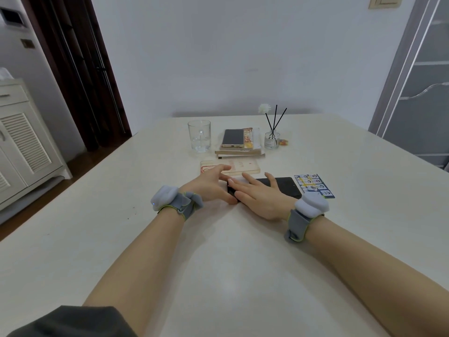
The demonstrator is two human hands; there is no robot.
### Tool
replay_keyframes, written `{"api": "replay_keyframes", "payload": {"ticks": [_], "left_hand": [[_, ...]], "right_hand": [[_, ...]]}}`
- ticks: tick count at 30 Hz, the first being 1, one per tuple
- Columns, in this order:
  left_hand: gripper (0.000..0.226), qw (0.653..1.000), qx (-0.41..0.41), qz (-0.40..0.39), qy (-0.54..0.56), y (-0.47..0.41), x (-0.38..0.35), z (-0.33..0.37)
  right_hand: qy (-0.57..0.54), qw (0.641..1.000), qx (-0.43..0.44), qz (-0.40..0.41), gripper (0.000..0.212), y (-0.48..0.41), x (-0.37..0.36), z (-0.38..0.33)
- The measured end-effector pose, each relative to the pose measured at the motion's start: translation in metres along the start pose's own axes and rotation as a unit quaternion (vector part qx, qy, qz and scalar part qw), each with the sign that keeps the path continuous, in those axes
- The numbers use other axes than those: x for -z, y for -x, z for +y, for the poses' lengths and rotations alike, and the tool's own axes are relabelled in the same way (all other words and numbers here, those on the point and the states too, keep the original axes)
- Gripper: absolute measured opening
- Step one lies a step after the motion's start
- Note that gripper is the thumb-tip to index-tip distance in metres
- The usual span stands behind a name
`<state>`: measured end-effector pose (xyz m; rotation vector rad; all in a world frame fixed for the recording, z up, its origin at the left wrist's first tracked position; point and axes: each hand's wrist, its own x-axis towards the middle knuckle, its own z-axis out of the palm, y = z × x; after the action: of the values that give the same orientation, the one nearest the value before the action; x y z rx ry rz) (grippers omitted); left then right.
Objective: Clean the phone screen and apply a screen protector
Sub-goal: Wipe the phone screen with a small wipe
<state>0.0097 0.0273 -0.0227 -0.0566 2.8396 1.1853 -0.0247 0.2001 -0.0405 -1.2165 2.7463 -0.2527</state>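
Head view, looking down a pale worktop [121,239] toward a white wall. Both forearms reach in from the near edge, each wrist wearing a grey strap with a white pod.

Dark phone [279,187] lies flat about mid-worktop, long side running left to right, screen up. Right hand [257,198] rests on its left half, palm down, fingers spread and flat, gripping nothing. Left hand [209,184] sits at the phone's left end, fingers loosely open; thumb lies along the near left corner, fingertips reach past the far edge. Whether it pinches the phone's end or only touches it, cannot tell.

Just beyond the hands, toward the far edge: a pale flat packet [243,166] with red print, partly covered by the left fingers. Whether it holds the protector, cannot tell. At the phone's right end, touching or nearly so, a blue card [314,186] with small pictures in rows.

Nearer the far edge, left to right: a clear glass [199,136], upright; a second phone [233,138] with a pale frame, lying screen up atop a short stack of books [239,153]; a small diffuser bottle [272,139] holding three black reeds and a white flower.

Left of the worktop, a white louvred cabinet [24,147] and a dark door frame.
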Motion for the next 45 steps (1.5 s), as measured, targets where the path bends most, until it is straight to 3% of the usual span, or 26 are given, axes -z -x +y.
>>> {"api": "replay_keyframes", "payload": {"ticks": [4,10,16,22,36,45], "left_hand": [[0.100,1.000,0.002,-0.012,-0.004,-0.001,0.002,0.001],[0.097,1.000,0.004,-0.006,0.000,0.001,0.001,0.001],[0.099,1.000,0.007,-0.014,-0.012,-0.001,0.002,0.002],[0.099,1.000,0.008,-0.004,-0.024,-0.001,0.002,0.002],[0.097,0.999,0.025,-0.033,-0.034,0.002,0.008,0.002],[0.094,0.999,0.028,-0.040,-0.007,0.003,0.008,0.002]], "right_hand": [[0.000,0.999,0.038,0.002,0.049,0.010,-0.007,0.002],[0.025,1.000,-0.009,0.016,0.050,-0.001,0.003,-0.007],[-0.024,0.999,0.040,-0.008,0.049,0.013,-0.003,0.002],[0.037,0.999,-0.014,0.015,0.049,0.007,0.005,0.002],[-0.019,0.999,-0.015,0.034,0.046,0.008,0.000,0.008],[0.017,0.999,-0.024,0.034,0.047,0.008,0.001,0.006]]}}
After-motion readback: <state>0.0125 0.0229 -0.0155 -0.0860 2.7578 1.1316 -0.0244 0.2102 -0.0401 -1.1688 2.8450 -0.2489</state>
